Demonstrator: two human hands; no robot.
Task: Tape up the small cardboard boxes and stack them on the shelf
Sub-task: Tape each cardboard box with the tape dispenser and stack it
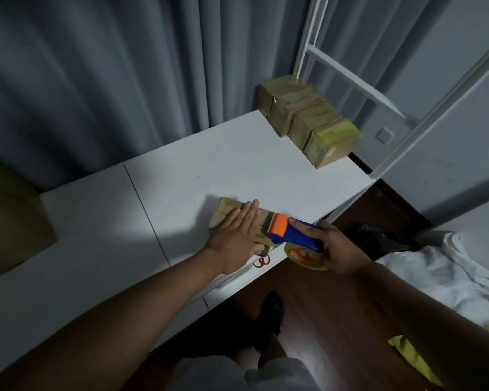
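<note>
A person stands at a white bench in a dim room. Their left hand lies flat, fingers straight, pressing down on a small cardboard box near the bench's front edge. Their right hand has a closed grip on a blue and orange tape dispenser, its orange end touching the box. Four taped boxes sit in a row at the far right corner, beside a white shelf frame. Red scissors lie just beside the box.
</note>
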